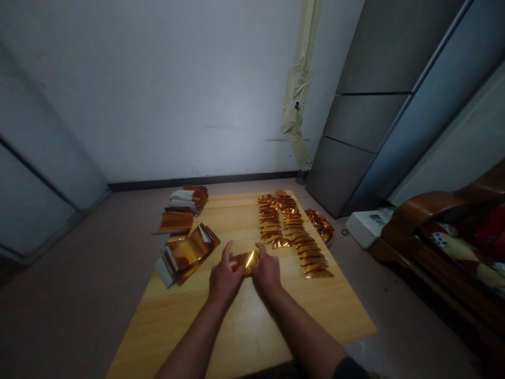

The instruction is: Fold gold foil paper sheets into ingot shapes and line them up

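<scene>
Between both hands, low over the middle of the wooden table [244, 321], is a piece of shiny gold foil paper [245, 259]. My left hand [225, 276] grips its left end, index finger stretched upward and thumb on the near side. Its right end is pinched by my right hand [267, 268], with the fingertips partly hidden behind the foil. Loose stacks of gold foil sheets [189, 251] with pale backs lie to the left of my hands. On the right, folded gold foil pieces [270, 218] overlap in rows along the table.
More foil sheets [183, 197] hang over the table's far left edge. Beyond the right edge sits a heap of folded foil pieces [320, 225]. A grey refrigerator [366, 105], a white box [365, 227] and a wooden bench [445, 208] stand to the right; a white wall [177, 95] is behind.
</scene>
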Tool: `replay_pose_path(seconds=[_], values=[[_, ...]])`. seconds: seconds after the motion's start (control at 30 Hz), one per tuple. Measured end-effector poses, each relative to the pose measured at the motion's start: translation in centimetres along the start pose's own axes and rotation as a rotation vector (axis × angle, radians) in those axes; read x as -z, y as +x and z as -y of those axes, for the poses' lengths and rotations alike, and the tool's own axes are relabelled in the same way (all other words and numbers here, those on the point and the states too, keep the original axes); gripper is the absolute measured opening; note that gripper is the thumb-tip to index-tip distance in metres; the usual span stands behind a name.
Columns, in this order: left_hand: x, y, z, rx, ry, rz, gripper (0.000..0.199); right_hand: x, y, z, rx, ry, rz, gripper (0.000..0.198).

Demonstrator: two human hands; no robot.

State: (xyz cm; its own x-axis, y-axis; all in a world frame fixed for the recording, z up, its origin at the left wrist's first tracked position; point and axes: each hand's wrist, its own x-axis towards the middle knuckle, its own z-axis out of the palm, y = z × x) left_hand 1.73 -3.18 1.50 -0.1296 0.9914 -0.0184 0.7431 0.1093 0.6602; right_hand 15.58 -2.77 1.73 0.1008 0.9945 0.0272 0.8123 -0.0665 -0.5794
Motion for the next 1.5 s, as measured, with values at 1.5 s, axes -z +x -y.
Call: replay_pose_path(seconds=[1.5], values=[[-3.1, 0.4, 3.4, -0.249, 0.173, -0.212, 0.037, -1.0, 1.6, 1.2, 0.126, -0.481, 0.078, 0.02]])
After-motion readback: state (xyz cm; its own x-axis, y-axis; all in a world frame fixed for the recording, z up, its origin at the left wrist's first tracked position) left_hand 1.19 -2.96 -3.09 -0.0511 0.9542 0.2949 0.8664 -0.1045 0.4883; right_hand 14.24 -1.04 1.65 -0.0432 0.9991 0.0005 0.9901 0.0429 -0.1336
